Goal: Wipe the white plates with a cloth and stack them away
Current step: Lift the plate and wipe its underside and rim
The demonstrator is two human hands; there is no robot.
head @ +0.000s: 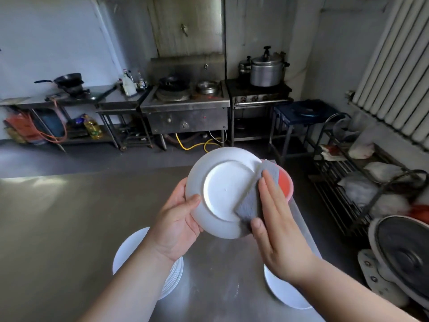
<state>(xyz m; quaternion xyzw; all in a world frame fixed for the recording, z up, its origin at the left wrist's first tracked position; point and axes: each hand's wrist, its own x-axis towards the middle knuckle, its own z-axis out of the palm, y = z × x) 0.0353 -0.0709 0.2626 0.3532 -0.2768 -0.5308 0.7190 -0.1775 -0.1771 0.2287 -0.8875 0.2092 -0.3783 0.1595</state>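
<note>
Glossy white plate [222, 189], matt grey cloth [253, 201], brushed-metal table [69, 217].

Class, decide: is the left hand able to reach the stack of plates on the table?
Likely within reach: the stack lies close below the left hand, nothing between. But that hand grips the held plate, so it is not free.

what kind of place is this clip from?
Likely a commercial kitchen: a stainless steel wok range against the wall, a large lidded aluminium pot beside it, and a stack of white plates on the steel worktable.
</note>
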